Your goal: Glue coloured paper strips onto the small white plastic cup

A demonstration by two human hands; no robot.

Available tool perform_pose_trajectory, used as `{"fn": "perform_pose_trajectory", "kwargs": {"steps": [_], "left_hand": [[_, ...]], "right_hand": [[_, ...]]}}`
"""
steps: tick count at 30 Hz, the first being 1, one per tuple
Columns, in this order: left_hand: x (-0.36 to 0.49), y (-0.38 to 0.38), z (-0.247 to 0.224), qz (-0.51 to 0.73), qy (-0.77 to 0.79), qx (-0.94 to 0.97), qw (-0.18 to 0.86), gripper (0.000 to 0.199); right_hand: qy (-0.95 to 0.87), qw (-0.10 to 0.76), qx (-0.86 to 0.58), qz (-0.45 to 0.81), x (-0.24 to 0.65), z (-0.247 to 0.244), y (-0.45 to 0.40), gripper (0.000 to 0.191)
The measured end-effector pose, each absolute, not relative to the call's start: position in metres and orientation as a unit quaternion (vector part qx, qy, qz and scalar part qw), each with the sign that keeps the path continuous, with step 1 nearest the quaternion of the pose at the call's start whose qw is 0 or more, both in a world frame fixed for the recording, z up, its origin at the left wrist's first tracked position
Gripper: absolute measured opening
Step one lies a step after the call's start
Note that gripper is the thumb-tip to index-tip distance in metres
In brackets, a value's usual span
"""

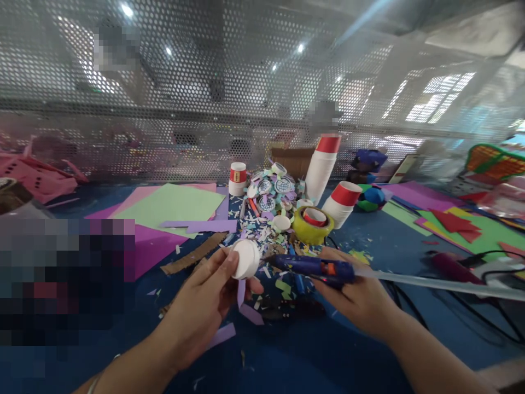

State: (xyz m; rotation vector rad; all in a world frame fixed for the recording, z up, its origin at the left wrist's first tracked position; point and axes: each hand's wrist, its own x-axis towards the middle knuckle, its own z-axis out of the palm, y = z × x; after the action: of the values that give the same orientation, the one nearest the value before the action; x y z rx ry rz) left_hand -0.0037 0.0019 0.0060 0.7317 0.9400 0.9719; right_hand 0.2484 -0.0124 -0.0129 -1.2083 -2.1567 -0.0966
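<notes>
Near the middle of the view, my left hand (213, 295) pinches a small white paper cup piece (246, 259), its round face turned up toward me. A folded purple paper strip (248, 310) hangs below it. My right hand (356, 295) is wrapped round a blue glue gun (307, 266) with a long clear glue stick (435, 283) out of its back. The gun's dark nozzle points left, close to the cup piece's edge; whether they touch I cannot tell.
Behind my hands lie a pile of decorated paper pieces (268, 189), yellow tape (314, 232) and stacked paper cups (322, 172). Coloured sheets (172, 205) spread at left, more at right. Paper scraps litter the blue table (295, 355). Black cables (410, 306) run at right.
</notes>
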Motion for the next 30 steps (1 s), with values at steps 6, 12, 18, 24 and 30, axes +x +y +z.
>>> {"fn": "perform_pose_trajectory", "kwargs": {"steps": [6,12,18,24,30], "left_hand": [[-0.006,0.005,0.011,0.377,0.443,0.324,0.746,0.024],[-0.010,0.007,0.005,0.371,0.445,0.344,0.739,0.029],[-0.013,0.009,0.008,0.394,0.460,0.312,0.732,0.021],[-0.014,0.012,0.003,0.425,0.452,0.305,0.722,0.025],[-0.017,0.014,-0.002,0.429,0.447,0.323,0.715,0.025]], "right_hand": [[-0.684,0.351,-0.637,0.053,0.270,-0.006,0.006,0.035],[-0.579,0.389,-0.713,0.068,0.301,0.001,0.036,0.050],[-0.575,0.370,-0.728,0.045,0.321,-0.001,0.046,0.050],[-0.593,0.361,-0.717,0.055,0.322,-0.004,0.051,0.042],[-0.563,0.373,-0.736,-0.041,0.313,0.000,0.039,0.040]]}}
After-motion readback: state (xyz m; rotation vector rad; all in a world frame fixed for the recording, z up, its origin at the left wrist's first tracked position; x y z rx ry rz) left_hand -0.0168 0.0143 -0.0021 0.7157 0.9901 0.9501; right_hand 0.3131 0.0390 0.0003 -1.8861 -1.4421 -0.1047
